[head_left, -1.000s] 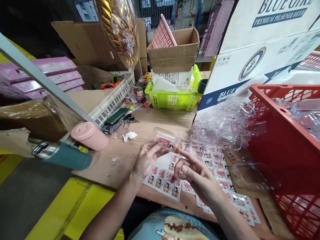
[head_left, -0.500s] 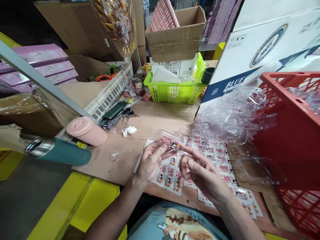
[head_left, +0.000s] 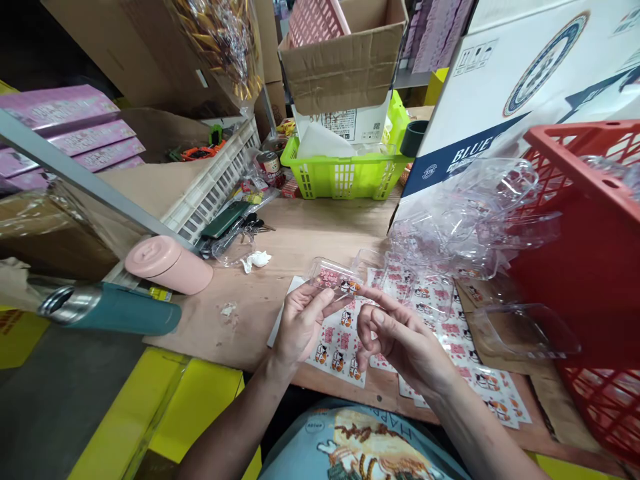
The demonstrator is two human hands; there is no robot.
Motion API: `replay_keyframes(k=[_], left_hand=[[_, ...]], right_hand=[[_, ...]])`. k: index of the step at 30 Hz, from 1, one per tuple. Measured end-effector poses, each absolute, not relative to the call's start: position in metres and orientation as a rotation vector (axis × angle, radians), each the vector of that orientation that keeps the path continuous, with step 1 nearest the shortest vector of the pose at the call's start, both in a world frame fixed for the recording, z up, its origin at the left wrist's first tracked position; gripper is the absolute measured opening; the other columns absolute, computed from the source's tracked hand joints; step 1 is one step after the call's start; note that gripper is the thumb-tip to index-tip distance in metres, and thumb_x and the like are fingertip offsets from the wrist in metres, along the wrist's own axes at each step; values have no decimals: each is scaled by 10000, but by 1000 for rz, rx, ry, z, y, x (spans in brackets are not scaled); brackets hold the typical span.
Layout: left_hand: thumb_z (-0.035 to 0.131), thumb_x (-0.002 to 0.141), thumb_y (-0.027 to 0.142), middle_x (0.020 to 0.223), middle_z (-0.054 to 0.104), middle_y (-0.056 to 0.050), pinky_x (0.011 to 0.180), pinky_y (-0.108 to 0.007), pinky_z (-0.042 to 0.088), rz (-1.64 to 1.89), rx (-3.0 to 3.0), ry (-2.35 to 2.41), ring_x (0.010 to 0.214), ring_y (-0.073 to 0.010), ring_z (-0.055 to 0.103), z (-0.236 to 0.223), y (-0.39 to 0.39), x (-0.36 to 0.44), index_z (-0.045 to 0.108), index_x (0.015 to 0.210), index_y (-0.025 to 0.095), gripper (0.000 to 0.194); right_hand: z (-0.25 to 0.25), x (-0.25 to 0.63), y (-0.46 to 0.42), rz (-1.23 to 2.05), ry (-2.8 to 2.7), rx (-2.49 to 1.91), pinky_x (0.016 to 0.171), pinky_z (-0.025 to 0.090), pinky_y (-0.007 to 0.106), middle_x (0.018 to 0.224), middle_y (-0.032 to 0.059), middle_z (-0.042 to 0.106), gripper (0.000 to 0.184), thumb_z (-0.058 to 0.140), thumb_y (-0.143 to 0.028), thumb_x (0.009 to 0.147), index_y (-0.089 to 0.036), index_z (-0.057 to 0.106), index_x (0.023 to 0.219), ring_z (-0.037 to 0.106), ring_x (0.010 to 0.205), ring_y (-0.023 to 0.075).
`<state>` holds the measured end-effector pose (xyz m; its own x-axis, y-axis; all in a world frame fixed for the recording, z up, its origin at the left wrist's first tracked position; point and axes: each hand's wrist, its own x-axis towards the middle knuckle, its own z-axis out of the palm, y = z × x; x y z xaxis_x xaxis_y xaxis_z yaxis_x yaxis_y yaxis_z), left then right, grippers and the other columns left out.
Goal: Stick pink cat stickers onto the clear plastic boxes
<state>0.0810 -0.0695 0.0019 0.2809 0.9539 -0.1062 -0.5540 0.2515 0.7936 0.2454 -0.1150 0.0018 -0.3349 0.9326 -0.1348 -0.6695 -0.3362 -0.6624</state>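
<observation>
A small clear plastic case [head_left: 316, 270] with a pink lettered sticker and cat stickers on its face is pinched between the thumb and fingers of my left hand [head_left: 300, 327]. My right hand [head_left: 400, 337] has its index finger stretched out, the tip touching the case's right end by the cat sticker. The other right fingers are loosely curled, with nothing visible in them. Under both hands lie sticker sheets [head_left: 327, 363] printed with cats and pink lettering. To their right, a heap of clear plastic cases [head_left: 450, 233] rests partly on more sheets.
A red basket [head_left: 575, 287] stands at the right, in front of a white and blue carton [head_left: 465, 100]. Behind is a lime green basket [head_left: 343, 180]. A pink cup [head_left: 170, 263] and a teal bottle [head_left: 125, 310] lie tilted at the left. Crumpled tissue [head_left: 257, 260] is on the table.
The camera view has shifted slightly. Both hands keep nearly the same pose around the case, the right index finger still at its end.
</observation>
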Motion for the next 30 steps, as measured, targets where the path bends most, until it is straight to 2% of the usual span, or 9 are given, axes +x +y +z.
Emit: replay_keyframes(k=[10,13,15,25,30], left_hand=[[703,837,154,1041,777,-52,1022,-456,535,1132,723,663,1020,-218,718,4,-68,79,773,935,179,123],[721,843,226,1022,780,-59,993,-490,549,1163,666,678,986,-235,731,5,-68,81,769,888,174,84],[719,853,290,1013,782,-66,956,-502,567,1200,645,707,958,-244,739,5,-67,84,765,865,174,125],[704,867,339,965,782,-89,895,-447,597,1267,725,793,894,-229,748,5,-65,93,767,923,154,203],[722,850,328,936,787,-65,858,-415,609,1311,753,844,859,-218,751,3,-65,94,765,837,162,172]], right_hand=[[5,244,-112,1849,-614,-710,510,602,309,691,2,632,420,707,-288,878,-193,579,1266,616,551,140],[4,243,-111,1832,-620,-718,519,607,315,698,-3,636,426,710,-297,876,-198,579,1269,617,545,134],[4,242,-111,1812,-633,-721,524,607,309,696,-6,637,429,709,-301,877,-201,580,1273,616,548,129],[6,237,-113,1713,-694,-818,502,594,287,699,-19,629,481,727,-359,858,-200,579,1287,608,553,123],[9,236,-111,1629,-727,-916,512,576,243,687,-16,621,477,739,-384,841,-178,613,1252,600,611,119]])
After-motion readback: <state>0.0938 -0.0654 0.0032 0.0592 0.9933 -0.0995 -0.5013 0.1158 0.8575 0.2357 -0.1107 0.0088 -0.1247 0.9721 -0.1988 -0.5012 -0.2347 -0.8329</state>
